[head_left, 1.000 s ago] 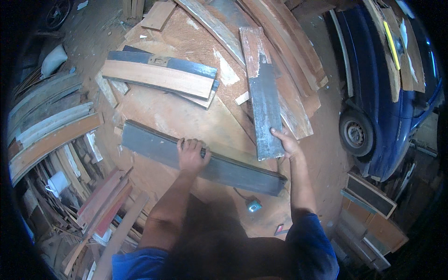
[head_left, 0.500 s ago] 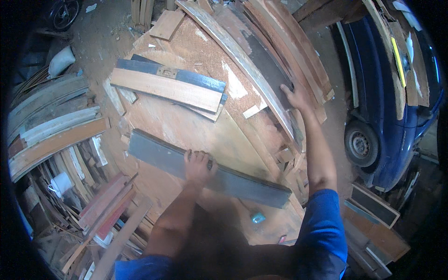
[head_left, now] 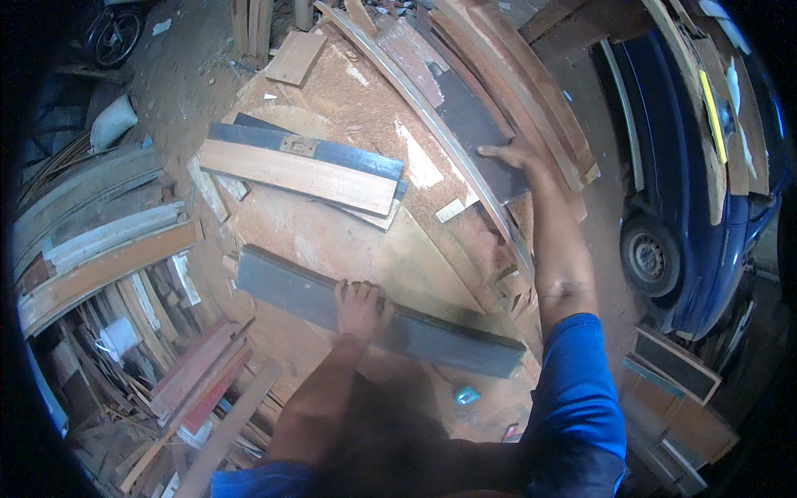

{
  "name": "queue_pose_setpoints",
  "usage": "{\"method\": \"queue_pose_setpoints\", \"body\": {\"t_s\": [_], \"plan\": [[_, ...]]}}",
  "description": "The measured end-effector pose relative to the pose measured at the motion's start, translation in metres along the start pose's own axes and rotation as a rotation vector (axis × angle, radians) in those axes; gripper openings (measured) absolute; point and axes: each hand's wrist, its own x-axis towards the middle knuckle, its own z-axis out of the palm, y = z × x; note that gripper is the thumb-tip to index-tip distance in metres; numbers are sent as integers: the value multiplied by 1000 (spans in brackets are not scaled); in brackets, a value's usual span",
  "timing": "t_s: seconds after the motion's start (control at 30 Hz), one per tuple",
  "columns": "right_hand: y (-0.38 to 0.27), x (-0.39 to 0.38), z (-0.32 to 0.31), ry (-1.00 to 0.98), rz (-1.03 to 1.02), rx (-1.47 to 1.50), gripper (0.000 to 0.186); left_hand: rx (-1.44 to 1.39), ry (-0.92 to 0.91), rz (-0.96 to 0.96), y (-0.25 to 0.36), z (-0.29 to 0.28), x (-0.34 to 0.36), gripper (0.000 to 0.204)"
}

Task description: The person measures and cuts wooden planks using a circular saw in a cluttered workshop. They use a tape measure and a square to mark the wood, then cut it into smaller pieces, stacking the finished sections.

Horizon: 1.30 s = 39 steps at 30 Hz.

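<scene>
L hand (head_left: 359, 312) clamped on far edge of long dk-grey wooden board (head_left: 427, 339), approx mid-length, on dusty brown wooden bench (head_left: 303, 222). R hand (head_left: 516, 155), well apart, touches dk-grey wooden plank (head_left: 471, 120) w/ pinkish far end; can't tell if gripping. Small teal tape measure (head_left: 466, 396) nr board's near side.

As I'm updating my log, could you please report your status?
Left hand on long grey board. Right hand on dark, partly pinkish board. Narrow plank close along that board's left edge.
</scene>
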Motion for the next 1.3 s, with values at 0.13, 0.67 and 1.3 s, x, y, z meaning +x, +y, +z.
{"method": "queue_pose_setpoints", "body": {"t_s": [0.13,0.67,1.3], "plan": [[-48,-62,51,183,-20,-192,90,6,38,7,2,-2,1,24],[3,-5,64,494,61,100,93,16,33,3,-1,4,-1,23],[-96,-177,-97,635,-332,-506,57,-81,0,-22,-2,-5,-5,28]]}}
